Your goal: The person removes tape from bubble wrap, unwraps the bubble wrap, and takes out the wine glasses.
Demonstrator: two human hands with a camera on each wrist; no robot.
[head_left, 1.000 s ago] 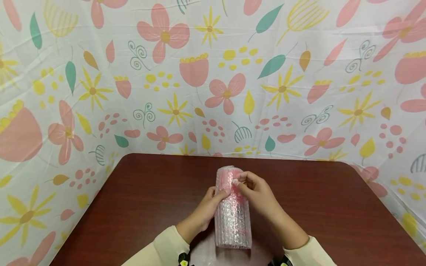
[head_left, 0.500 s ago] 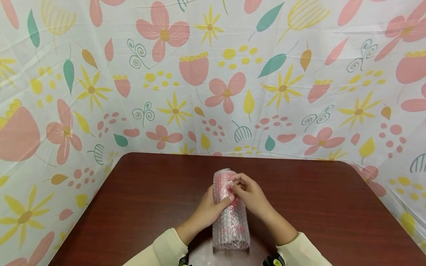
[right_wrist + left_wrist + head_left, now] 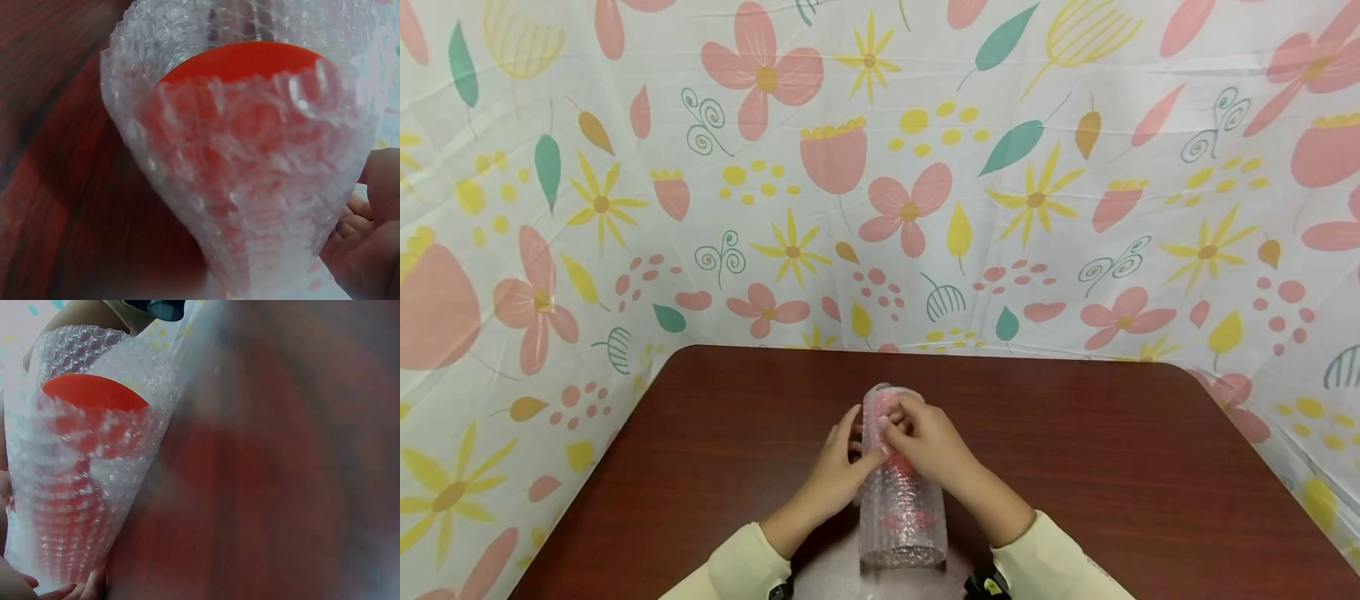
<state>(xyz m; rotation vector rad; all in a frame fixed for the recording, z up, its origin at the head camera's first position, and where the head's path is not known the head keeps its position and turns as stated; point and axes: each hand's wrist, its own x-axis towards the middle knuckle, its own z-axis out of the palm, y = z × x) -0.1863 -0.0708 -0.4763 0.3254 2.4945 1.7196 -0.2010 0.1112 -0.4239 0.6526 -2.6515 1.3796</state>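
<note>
A roll of bubble wrap (image 3: 901, 508) stands tilted above the table in the head view, its near end towards me. Inside it shows a red object (image 3: 97, 394) with a rounded flat end and a narrower neck; its kind is veiled by the wrap. My left hand (image 3: 831, 479) holds the roll's left side, thumb on top and some fingers out of sight behind. My right hand (image 3: 932, 442) pinches at the upper part of the wrap with thumb and bent fingers. In the right wrist view the red end (image 3: 250, 59) sits inside the open end of the wrap.
The dark red-brown table (image 3: 1090, 467) spreads around the hands. A cloth with flower print (image 3: 970, 192) hangs behind the table and along its sides. A pale sheen (image 3: 827, 579) lies on the table's near part.
The roll and both hands have shifted left in the head view. My left fingers now spread more off the roll's side, while my right hand keeps its pinch near the top.
</note>
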